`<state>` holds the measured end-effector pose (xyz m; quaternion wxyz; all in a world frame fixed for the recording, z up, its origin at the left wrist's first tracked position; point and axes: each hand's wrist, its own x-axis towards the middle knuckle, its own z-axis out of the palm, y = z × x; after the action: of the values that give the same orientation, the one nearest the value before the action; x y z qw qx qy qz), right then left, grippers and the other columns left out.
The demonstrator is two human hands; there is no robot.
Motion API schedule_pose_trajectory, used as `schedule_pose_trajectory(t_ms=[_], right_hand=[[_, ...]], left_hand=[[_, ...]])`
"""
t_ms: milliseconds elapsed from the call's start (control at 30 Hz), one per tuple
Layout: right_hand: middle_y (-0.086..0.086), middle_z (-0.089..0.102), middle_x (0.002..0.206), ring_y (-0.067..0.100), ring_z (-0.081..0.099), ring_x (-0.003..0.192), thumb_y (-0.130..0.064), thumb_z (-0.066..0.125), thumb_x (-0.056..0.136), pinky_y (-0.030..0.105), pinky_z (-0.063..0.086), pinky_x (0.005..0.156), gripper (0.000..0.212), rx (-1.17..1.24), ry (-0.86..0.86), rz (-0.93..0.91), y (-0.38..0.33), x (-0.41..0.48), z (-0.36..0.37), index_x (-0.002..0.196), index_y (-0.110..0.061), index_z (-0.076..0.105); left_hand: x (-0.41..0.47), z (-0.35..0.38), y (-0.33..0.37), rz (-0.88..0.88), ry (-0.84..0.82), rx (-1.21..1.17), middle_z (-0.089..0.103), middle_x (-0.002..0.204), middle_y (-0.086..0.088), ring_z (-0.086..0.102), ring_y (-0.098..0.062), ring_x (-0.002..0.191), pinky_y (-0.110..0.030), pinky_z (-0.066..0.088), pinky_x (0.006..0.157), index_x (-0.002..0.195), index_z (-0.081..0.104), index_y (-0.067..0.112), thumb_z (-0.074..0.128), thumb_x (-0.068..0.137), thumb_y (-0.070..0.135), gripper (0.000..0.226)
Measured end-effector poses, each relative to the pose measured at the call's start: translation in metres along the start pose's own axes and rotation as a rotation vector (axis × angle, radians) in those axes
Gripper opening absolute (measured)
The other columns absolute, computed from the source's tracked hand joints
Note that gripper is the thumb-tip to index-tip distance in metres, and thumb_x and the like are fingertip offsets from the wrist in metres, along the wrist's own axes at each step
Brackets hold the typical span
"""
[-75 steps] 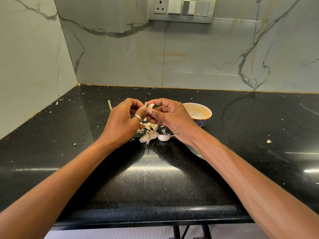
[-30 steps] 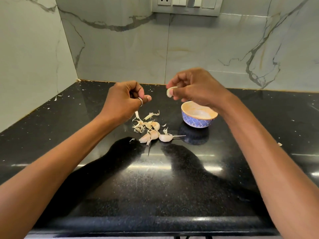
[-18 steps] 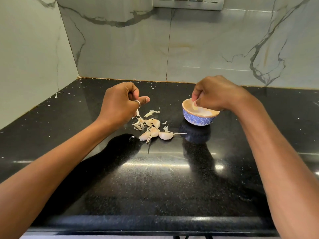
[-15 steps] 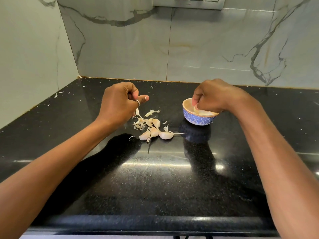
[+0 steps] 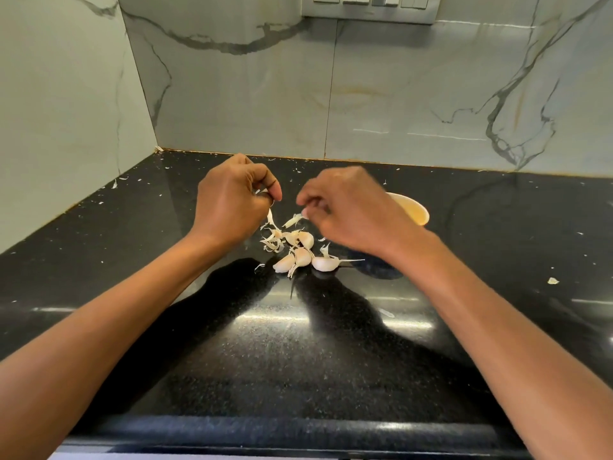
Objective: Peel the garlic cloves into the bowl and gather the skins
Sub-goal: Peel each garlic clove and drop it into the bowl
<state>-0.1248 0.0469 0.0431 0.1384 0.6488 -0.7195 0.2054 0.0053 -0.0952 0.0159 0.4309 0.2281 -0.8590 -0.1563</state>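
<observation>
Several unpeeled garlic cloves (image 5: 301,255) lie in a small pile on the black counter (image 5: 265,343), with loose garlic skins (image 5: 273,242) at the pile's left and far side. My left hand (image 5: 230,207) hovers just left of the pile, its curled fingers pinching bits of garlic skin (image 5: 270,216) that hang below it. My right hand (image 5: 348,210) hangs over the pile's far right with loosely curled fingers, its fingertips close to a loose skin (image 5: 293,221); I see nothing in it. The small bowl (image 5: 416,212) stands behind that hand, mostly hidden.
Marble walls close off the counter at the back and left. Small skin flakes are scattered across the surface, one larger scrap (image 5: 552,281) at the right. A switch panel (image 5: 368,8) sits high on the back wall. The counter's front edge (image 5: 282,429) is near me.
My right hand carried a peeled clove to the bowl, dipped into it, and has come back left over the pile without it. My left hand stayed put, holding skins.
</observation>
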Motion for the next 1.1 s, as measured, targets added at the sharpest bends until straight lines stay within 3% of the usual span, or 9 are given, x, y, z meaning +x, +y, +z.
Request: schedule_pose_trajectory(t_ms=[100, 200, 400, 600, 733, 867, 1033, 1100], right_hand=[[0.003, 0.069, 0.105, 0.024, 0.066, 0.099, -0.025, 0.066, 0.095, 0.035, 0.053, 0.084, 0.02, -0.05, -0.098, -0.007, -0.005, -0.004, 0.016, 0.113, -0.022, 0.075], [0.004, 0.068, 0.096, 0.03, 0.065, 0.094, -0.026, 0.063, 0.095, 0.04, 0.055, 0.079, 0.017, -0.082, -0.165, 0.024, -0.005, -0.004, 0.02, 0.105, -0.019, 0.076], [0.007, 0.073, 0.101, 0.032, 0.066, 0.098, -0.033, 0.064, 0.095, 0.035, 0.053, 0.076, 0.023, -0.092, -0.257, 0.092, -0.003, -0.003, 0.023, 0.113, -0.024, 0.074], [0.009, 0.07, 0.112, 0.032, 0.065, 0.106, -0.023, 0.063, 0.094, 0.036, 0.054, 0.081, 0.035, -0.053, -0.262, 0.128, -0.003, -0.001, 0.025, 0.128, -0.024, 0.067], [0.007, 0.07, 0.108, 0.03, 0.064, 0.102, -0.02, 0.062, 0.094, 0.031, 0.043, 0.072, 0.026, -0.097, -0.234, 0.127, -0.002, -0.002, 0.023, 0.119, -0.018, 0.068], [0.008, 0.066, 0.105, 0.03, 0.062, 0.101, -0.018, 0.06, 0.094, 0.033, 0.046, 0.074, 0.024, -0.126, -0.215, 0.109, -0.004, -0.002, 0.02, 0.115, -0.013, 0.07], [0.004, 0.058, 0.102, 0.028, 0.061, 0.099, -0.015, 0.06, 0.096, 0.031, 0.043, 0.075, 0.02, -0.076, -0.142, 0.089, -0.002, -0.002, 0.02, 0.112, -0.015, 0.071], [0.002, 0.056, 0.098, 0.027, 0.061, 0.094, -0.014, 0.061, 0.095, 0.031, 0.042, 0.072, 0.019, -0.061, -0.108, 0.083, -0.002, -0.001, 0.02, 0.11, -0.016, 0.072]], left_hand=[[0.001, 0.001, 0.0, 0.007, -0.003, -0.012, 0.061, 0.083, 0.003, 0.052, -0.008, 0.066, -0.032, 0.045, 0.066, 0.071, 0.062, 0.037, 0.073, 0.081, 0.004, 0.036], [0.001, 0.002, 0.0, 0.005, -0.024, -0.033, 0.062, 0.086, 0.003, 0.052, -0.003, 0.067, -0.03, 0.045, 0.067, 0.078, 0.066, 0.028, 0.067, 0.083, 0.0, 0.029], [0.002, 0.002, -0.002, 0.033, -0.041, -0.047, 0.054, 0.079, 0.012, 0.051, 0.001, 0.066, -0.016, 0.039, 0.064, 0.076, 0.061, 0.026, 0.07, 0.083, -0.001, 0.029], [-0.001, 0.006, -0.002, 0.074, -0.055, -0.047, 0.049, 0.073, 0.015, 0.048, 0.005, 0.061, -0.005, 0.032, 0.059, 0.072, 0.056, 0.027, 0.08, 0.085, 0.012, 0.031], [-0.002, 0.004, 0.003, 0.063, -0.073, -0.102, 0.061, 0.085, 0.013, 0.059, 0.005, 0.06, -0.007, 0.041, 0.06, 0.099, 0.07, 0.017, 0.07, 0.093, 0.012, 0.008], [-0.005, 0.003, 0.004, 0.042, -0.127, -0.165, 0.069, 0.083, 0.01, 0.066, 0.001, 0.062, -0.009, 0.047, 0.058, 0.103, 0.076, 0.015, 0.055, 0.094, -0.003, 0.028], [-0.005, 0.002, 0.006, 0.117, -0.102, -0.164, 0.072, 0.084, 0.01, 0.065, 0.01, 0.074, -0.006, 0.049, 0.069, 0.098, 0.08, 0.013, 0.072, 0.087, 0.002, 0.018], [-0.005, 0.001, 0.005, 0.136, -0.12, -0.164, 0.075, 0.083, 0.008, 0.068, 0.003, 0.075, -0.012, 0.053, 0.069, 0.095, 0.081, 0.016, 0.076, 0.085, 0.004, 0.016]])
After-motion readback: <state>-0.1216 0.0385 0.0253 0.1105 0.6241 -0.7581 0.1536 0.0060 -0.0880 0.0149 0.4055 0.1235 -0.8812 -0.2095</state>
